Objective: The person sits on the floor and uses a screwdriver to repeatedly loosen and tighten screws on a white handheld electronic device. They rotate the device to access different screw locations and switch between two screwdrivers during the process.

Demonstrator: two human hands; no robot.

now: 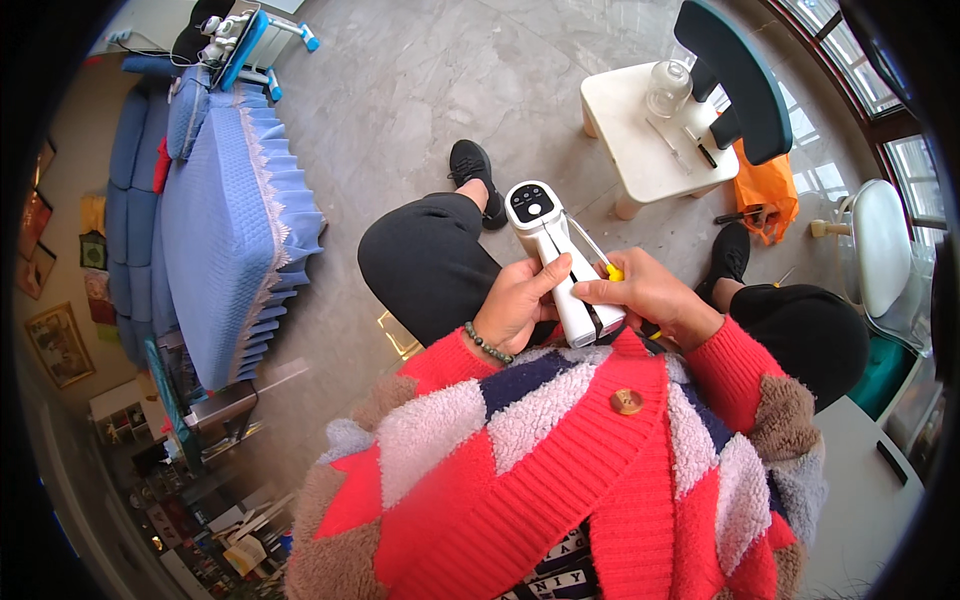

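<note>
Directions are given as on a clock face centred on the white handheld device [565, 285], which lies between the person's knees, its rounded end with the black control panel [530, 204] pointing to 11. The left hand [522, 302] grips the device along its left edge, thumb across the upper face. The right hand [645, 292] is closed on the yellow handle [612, 271] of a slim tool, its thumb set against the device's right side. The tool's shaft slants toward 11 beside the casing; whether its tip touches cannot be told.

Grey tiled floor [405, 85] extends from 10 to 12, bounded at 9 by the frilled edge of a blue-covered table [215, 225] and at 1 by a white stool [620, 115]. A black shoe [470, 168] stands on this floor between 10 and 11. On the stool, a clear glass vessel [668, 88] sits near the dark backrest [750, 85]; a thin rod [668, 143] and a black pen-like object [700, 147] lie toward the edge nearer the person. At 2, an orange bag [768, 190] adjoins the stool; at 3, a white chair [882, 250] stands well apart, beyond the right knee [815, 335]. At 4, a pale tabletop [860, 490] borders the cardigan sleeve [790, 420].
</note>
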